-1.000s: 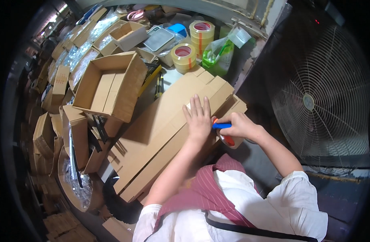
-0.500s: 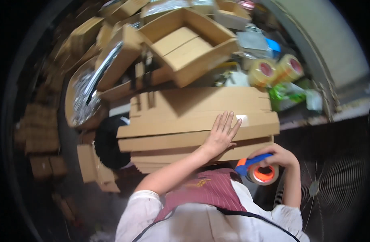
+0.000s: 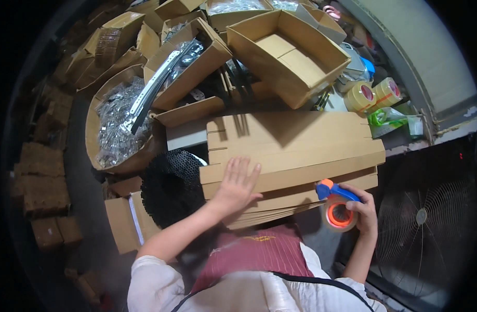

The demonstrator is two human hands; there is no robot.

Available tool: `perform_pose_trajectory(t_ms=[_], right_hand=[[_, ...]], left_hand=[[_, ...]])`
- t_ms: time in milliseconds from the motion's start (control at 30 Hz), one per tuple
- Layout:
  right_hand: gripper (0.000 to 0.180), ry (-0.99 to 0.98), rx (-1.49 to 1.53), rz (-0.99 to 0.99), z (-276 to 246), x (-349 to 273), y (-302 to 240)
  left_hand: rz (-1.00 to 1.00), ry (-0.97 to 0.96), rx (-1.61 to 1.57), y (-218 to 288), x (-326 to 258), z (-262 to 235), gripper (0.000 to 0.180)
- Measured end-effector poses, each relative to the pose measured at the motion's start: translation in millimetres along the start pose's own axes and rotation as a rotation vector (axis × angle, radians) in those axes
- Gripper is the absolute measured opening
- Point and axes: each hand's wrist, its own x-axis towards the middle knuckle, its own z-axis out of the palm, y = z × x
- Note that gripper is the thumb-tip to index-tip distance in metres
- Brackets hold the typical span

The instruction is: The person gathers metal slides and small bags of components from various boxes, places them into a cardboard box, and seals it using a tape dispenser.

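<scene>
A stack of flat folded cardboard boxes [image 3: 301, 135] lies in front of me. My left hand [image 3: 236, 190] rests palm down near the left end of its near edge, fingers stretched out and spread. Past the stack's near right corner, my right hand [image 3: 366, 208] is wrapped round a blue and orange tape dispenser [image 3: 324, 190]. A roll of tape with an orange core [image 3: 341, 214] sits in the dispenser. The dispenser is held up beside the near flaps of the cardboard; whether it touches them I cannot tell.
An open cardboard box [image 3: 295, 49] stands behind the stack. To the left are a carton of small metal parts [image 3: 119, 125], a box with metal rails [image 3: 197, 57] and a black round mesh object [image 3: 171, 182]. Tape rolls [image 3: 359, 97] sit at right, a large fan [image 3: 420, 218] below them.
My left hand has slid leftward across the cardboard to its left end. The tape dispenser has tipped upward in my right hand. The view has shifted, and a pale patch on the cardboard no longer shows.
</scene>
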Motion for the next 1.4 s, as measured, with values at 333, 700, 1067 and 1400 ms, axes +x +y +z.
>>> perform_pose_trajectory(t_ms=[333,700,1067,1400], right_hand=[[0.049,0.058,-0.583,-0.315,182.9,45.0,-54.5],[0.018,-0.621,-1.268,0.364,219.5,250.2,-95.8],[0.036,-0.914,-1.564,-0.101,208.7,202.0,-105.6],[0.051,-0.206,-0.910,-0.120,193.7,74.6,-48.0]], left_hand=[[-0.001,0.121,-0.131,3.3,-16.2,4.9,0.072],[-0.026,0.286,-0.041,5.5,-17.8,13.4,0.080],[-0.040,0.214,-0.019,8.5,-15.1,19.3,0.081],[-0.030,0.146,0.133,12.1,-14.5,21.0,0.062]])
